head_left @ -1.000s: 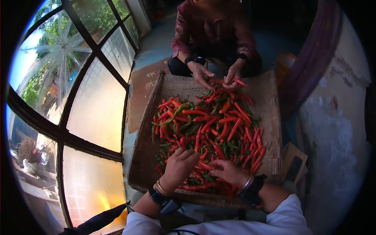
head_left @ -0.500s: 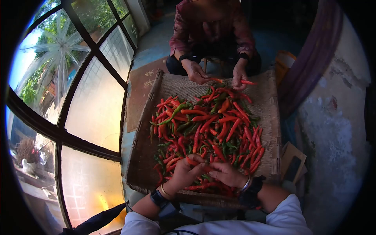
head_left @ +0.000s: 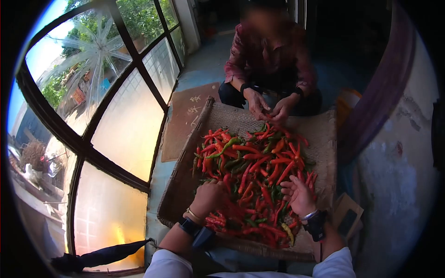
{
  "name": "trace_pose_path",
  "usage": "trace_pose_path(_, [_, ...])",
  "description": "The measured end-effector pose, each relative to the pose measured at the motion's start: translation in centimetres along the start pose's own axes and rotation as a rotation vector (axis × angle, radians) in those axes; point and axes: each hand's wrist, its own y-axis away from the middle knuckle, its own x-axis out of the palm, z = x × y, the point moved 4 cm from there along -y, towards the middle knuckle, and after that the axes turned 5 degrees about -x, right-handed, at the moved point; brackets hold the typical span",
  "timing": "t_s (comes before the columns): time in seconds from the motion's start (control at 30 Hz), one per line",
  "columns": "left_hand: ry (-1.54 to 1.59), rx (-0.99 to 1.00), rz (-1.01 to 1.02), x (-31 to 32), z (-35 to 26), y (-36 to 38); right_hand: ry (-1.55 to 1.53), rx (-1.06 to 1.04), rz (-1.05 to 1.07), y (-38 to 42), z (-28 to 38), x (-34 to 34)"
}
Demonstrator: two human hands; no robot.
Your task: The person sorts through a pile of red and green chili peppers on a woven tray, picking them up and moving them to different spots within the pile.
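A heap of red chili peppers point(head_left: 266, 194), mixed with some green ones, lies in a shallow woven basket point(head_left: 320, 116). My left hand point(head_left: 207, 198) is over the left side of the heap, its back toward me and its fingers curled in. Whatever it may hold is hidden from view. On the right side of the heap my right hand point(head_left: 298, 194) is turned palm up, fingers apart, holding nothing. A yellowish-green pepper point(head_left: 288, 234) lies near the basket's front right.
Across the basket sits another person point(head_left: 273, 60), hands together over its far edge around something reddish. A framed window point(head_left: 125, 116) with a cracked pane stands at left. A cardboard piece point(head_left: 190, 118) lies on the floor; a box point(head_left: 347, 215) stands at right.
My hands, which were together at a red pepper, have moved apart, left hand leftward and right hand rightward, opening. The other person's hands have come together. The view has shifted.
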Motion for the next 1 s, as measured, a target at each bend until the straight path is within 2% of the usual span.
trace_pose_path(0.03, [-0.038, -0.007, -0.030, 0.8, 0.6, 0.1, 0.003, 0.022, -0.012, 0.2, -0.5, -0.2])
trace_pose_path(0.1, [-0.047, -0.014, 0.059, 1.9, 1.1, 0.1, 0.141, 0.068, 0.233, 0.5, -1.4, 0.7])
trace_pose_path(0.2, [-0.016, 0.021, 0.125, 2.8, 1.3, -0.2, 0.240, 0.117, 0.303, 1.3, -2.2, 2.0])
trace_pose_path(0.4, [0.045, -0.071, 0.100, 4.2, 1.8, -1.0, 0.320, 0.153, 0.301, 1.8, -3.1, 2.2])
trace_pose_path(0.47, [0.049, -0.100, 0.146, 4.2, 1.8, -1.0, 0.313, 0.152, 0.314, 1.7, -3.3, 2.3])
trace_pose_path(0.5, [0.050, -0.099, 0.147, 4.0, 1.6, -0.8, 0.312, 0.152, 0.312, 1.7, -3.5, 2.3])
trace_pose_path(0.57, [-0.028, 0.056, 0.140, 3.5, 0.6, -0.3, 0.334, 0.168, 0.324, 1.9, -3.9, 2.3])
trace_pose_path(0.7, [-0.134, -0.032, 0.196, 4.4, 0.8, -0.4, 0.363, 0.179, 0.317, 2.0, -4.3, 2.4])
trace_pose_path(0.77, [-0.146, -0.014, -0.025, 3.7, 0.9, -0.3, 0.357, 0.182, 0.328, 2.0, -4.4, 2.6])
trace_pose_path(1.0, [-0.003, 0.046, 0.084, 4.5, 1.8, -0.9, 0.348, 0.199, 0.336, 2.2, -4.7, 2.5])
